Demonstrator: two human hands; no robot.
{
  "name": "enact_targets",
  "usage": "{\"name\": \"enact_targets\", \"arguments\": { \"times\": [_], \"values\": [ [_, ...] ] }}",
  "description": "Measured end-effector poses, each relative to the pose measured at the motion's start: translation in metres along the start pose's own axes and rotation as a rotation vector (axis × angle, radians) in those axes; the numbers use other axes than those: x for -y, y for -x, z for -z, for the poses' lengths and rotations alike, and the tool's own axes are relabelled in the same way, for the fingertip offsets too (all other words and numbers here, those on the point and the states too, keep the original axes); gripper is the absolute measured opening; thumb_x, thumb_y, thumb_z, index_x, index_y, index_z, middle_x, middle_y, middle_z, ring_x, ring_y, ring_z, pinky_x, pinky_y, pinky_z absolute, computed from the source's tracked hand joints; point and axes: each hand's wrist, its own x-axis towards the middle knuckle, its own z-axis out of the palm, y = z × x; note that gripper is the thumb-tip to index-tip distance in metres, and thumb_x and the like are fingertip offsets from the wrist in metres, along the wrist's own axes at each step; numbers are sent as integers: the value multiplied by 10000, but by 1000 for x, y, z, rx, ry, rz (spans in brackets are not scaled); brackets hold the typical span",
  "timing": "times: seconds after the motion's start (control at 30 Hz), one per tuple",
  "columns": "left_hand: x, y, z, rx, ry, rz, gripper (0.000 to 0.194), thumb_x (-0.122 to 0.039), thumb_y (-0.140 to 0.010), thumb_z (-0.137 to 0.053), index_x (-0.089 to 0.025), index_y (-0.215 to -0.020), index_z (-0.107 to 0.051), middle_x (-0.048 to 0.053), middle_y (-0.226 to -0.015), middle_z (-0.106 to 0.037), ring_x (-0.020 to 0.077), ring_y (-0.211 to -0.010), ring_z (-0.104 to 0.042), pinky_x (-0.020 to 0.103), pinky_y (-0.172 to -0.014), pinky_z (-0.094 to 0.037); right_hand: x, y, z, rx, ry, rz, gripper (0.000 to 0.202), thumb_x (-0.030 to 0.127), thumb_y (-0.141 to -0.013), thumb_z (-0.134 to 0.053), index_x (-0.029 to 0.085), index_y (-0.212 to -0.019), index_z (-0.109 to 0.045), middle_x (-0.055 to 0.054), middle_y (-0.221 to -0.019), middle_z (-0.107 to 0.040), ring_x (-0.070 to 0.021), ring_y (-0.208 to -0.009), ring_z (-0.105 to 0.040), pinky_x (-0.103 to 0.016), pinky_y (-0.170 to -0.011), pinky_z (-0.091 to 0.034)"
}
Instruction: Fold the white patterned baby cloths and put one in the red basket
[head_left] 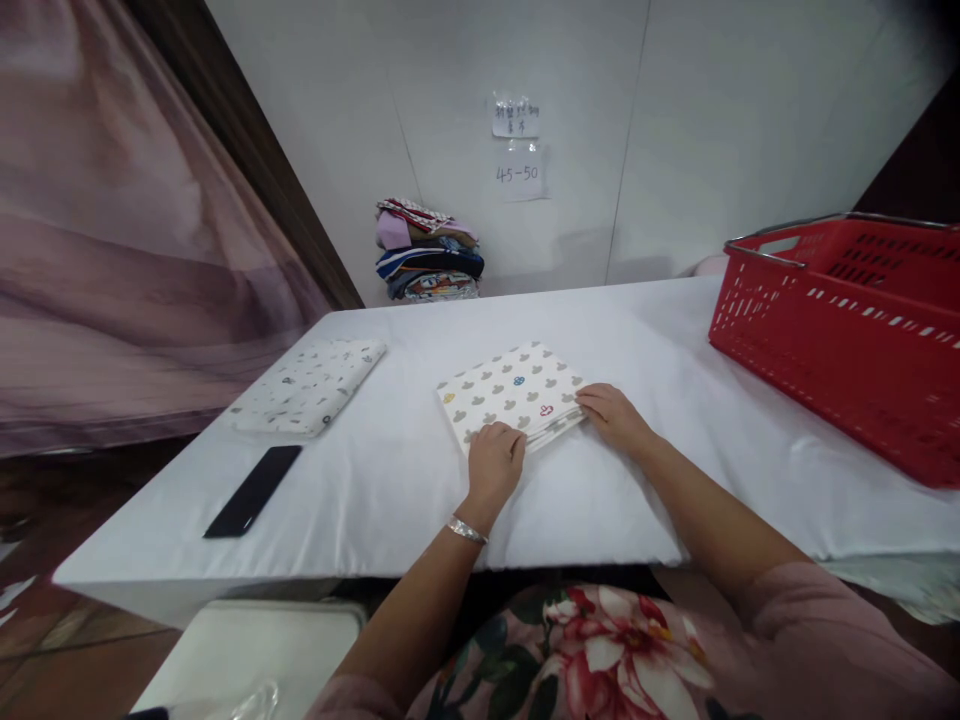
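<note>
A folded white cloth (517, 385) with grey mushroom-like shapes and a few coloured ones lies in the middle of the table, turned at an angle. Its layered edge faces me. My left hand (496, 462), with a silver bracelet on the wrist, is closed on the near left part of that edge. At the near right corner my right hand (611, 415) pinches the layers, fingertips on top and thumb at the side. Both hands touch the cloth, which rests on the white tablecloth (390, 500).
Another folded patterned cloth (311, 385) lies at the left, with a black phone (255, 490) in front. A red basket (832, 350) stands at the right. Stacked folded fabrics (430, 250) sit by the back wall, under paper signs (517, 172). A white stool (255, 650) is below the front edge.
</note>
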Motion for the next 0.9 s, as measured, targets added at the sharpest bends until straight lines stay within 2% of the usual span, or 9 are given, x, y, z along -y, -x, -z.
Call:
{"name": "enact_targets", "arguments": {
  "times": [0.27, 0.33, 0.43, 0.6, 0.73, 0.9],
  "values": [
    [-4, -9, 1, 41, -102, 3, 148, -291, -860, -543, -223, -904, -667, 37, -863, -602, 204, -893, -533, 340, -755, -379, 0, -2, 2, 48, 17, 8, 239, 200, -905, -457, 228, -1043, -650, -72, -1066, -651, -227, -989, -566, -431, -849, -469],
    [-6, -12, 2, 51, -113, 3, 162, -301, -868, -531, -220, -877, -671, 36, -841, -600, 202, -872, -534, 339, -749, -382, 0, -2, 2, 58, 23, 7, 240, 196, -903, -459, 224, -1047, -648, -73, -1072, -649, -227, -992, -564, -427, -849, -466],
    [-6, -14, 2, 52, -82, 16, 210, -294, -888, -492, -207, -809, -666, 36, -815, -599, 190, -852, -537, 328, -742, -387, -1, -3, 2, 71, 16, 12, 247, 193, -894, -468, 222, -1066, -644, -76, -1090, -645, -225, -1002, -564, -422, -861, -460],
    [-6, -15, 1, 11, 31, 68, 215, -275, -901, -463, -197, -801, -636, 34, -833, -604, 166, -804, -541, 301, -715, -399, 0, -4, 2, 77, 23, 15, 255, 217, -894, -472, 234, -1083, -644, -75, -1103, -644, -230, -1024, -567, -426, -872, -458],
    [-6, -13, 0, 12, 34, 34, 197, -259, -902, -463, -200, -786, -612, 28, -820, -595, 169, -816, -538, 301, -706, -400, 4, -6, 0, 50, 47, -16, 251, 220, -904, -453, 241, -1057, -650, -68, -1092, -653, -231, -1023, -574, -447, -893, -453],
    [-3, -8, -2, 37, -33, -61, 195, -248, -913, -442, -196, -794, -588, 30, -815, -577, 173, -822, -519, 310, -721, -396, 6, -6, 1, -59, 71, -20, 217, 239, -909, -456, 225, -979, -662, -71, -1026, -673, -224, -992, -588, -432, -880, -453]
  ]
}}
